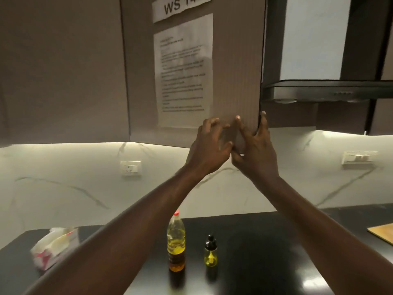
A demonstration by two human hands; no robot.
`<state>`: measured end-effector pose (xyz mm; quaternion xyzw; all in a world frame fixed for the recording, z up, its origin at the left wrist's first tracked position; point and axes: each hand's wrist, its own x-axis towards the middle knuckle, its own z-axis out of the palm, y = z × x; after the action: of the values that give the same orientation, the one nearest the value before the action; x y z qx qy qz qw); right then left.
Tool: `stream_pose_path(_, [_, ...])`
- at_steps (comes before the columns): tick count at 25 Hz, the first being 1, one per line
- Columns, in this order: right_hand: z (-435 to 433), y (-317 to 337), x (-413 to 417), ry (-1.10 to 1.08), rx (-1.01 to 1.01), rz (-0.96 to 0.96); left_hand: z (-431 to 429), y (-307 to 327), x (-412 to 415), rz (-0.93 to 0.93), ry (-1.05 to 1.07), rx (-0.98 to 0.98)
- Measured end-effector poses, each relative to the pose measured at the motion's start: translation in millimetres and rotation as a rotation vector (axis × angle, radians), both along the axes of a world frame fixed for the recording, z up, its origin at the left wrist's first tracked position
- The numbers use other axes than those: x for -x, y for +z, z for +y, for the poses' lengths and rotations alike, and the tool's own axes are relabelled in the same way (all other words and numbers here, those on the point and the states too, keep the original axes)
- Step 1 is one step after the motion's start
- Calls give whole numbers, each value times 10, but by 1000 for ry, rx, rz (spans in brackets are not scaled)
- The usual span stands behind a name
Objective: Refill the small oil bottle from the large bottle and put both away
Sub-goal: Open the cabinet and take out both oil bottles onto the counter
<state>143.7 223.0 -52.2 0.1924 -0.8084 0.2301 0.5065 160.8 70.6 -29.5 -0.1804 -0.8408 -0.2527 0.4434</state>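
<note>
- Head view: both your hands are raised to the lower right corner of the cabinet door [234, 81], side by side and touching each other.
- Your left hand [209, 145]: fingers curled against the door face just above its bottom edge. Cannot tell whether they grip it.
- Your right hand [256, 150]: fingers spread and fairly straight over the corner, one lying along the door's right edge.
- The large bottle [176, 239], red cap, stands upright on the black counter [265, 241], well below the hands, between your forearms.
- The small oil bottle [211, 254], black top, stands upright just beside it on the right-hand side, not touching. Yellow oil shows in both.
- A printed sheet [182, 71] and a "WS 14" label [180, 6] are on the door above the left hand.
- The range hood [329, 90] is out past the right hand; the tissue box [55, 245] is below, outside the left forearm.
</note>
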Motion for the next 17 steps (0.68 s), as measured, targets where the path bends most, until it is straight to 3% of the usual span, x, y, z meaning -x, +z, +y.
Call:
stream_pose_path(5, [226,-49,1088,-122,-113,-17,182,-169,1033,44,87,155])
stream_pose_path(11, [217,-43,2077,-91,-186,-96,187,-252,1912,83,209,236])
stream_pose_path(17, [86,-45,2589,49,-121,-134,183,-286,2356,25,387,392])
